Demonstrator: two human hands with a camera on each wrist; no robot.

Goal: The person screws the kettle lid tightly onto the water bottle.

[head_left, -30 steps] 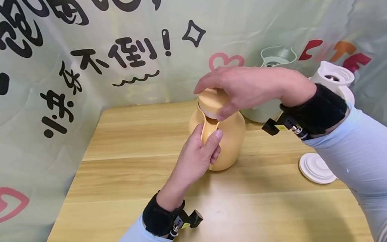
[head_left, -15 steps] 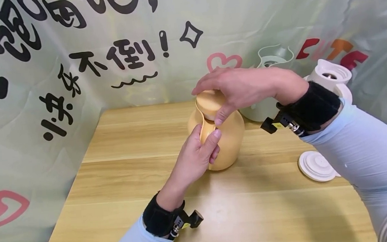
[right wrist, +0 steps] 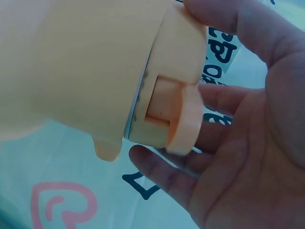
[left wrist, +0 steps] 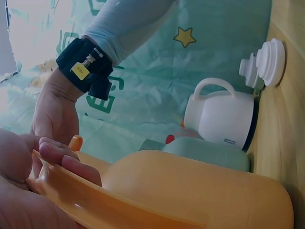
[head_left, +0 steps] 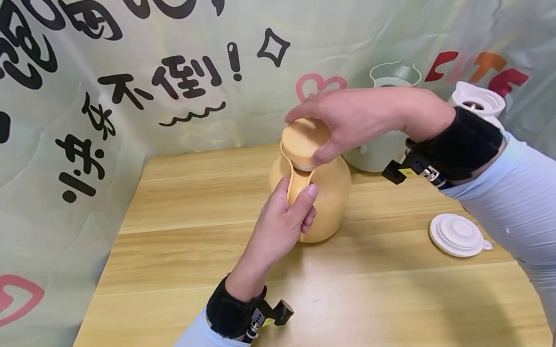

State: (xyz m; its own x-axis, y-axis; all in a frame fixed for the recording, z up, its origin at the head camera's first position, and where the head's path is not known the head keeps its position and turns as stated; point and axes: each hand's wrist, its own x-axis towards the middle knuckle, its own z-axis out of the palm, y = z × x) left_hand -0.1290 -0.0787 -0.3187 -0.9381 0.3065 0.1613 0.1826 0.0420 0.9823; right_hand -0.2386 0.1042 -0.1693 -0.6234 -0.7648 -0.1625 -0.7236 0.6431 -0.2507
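Note:
A round-bellied orange jug (head_left: 330,202) stands upright on the wooden table. My left hand (head_left: 286,218) grips its handle (head_left: 299,185), thumb over the top; in the left wrist view these fingers curl round the handle (left wrist: 119,205). From above, my right hand (head_left: 368,114) holds the jug's orange lid (head_left: 304,139) between thumb and fingers. The right wrist view shows a protruding tab (right wrist: 187,121) on the lid, near the palm, and a thin dark line between lid and jug neck. Whether the lid is fully clear of the neck cannot be told.
Behind the right forearm stand a green jug (head_left: 376,156) and a white jug (head_left: 478,100). A round white lid (head_left: 456,234) lies on the table at the right. A printed cloth backdrop (head_left: 226,128) borders the table's back and left side.
The right hand and the orange lid have risen slightly, and more of the lid's top shows. The left hand stays on the handle, and the jug stays in place.

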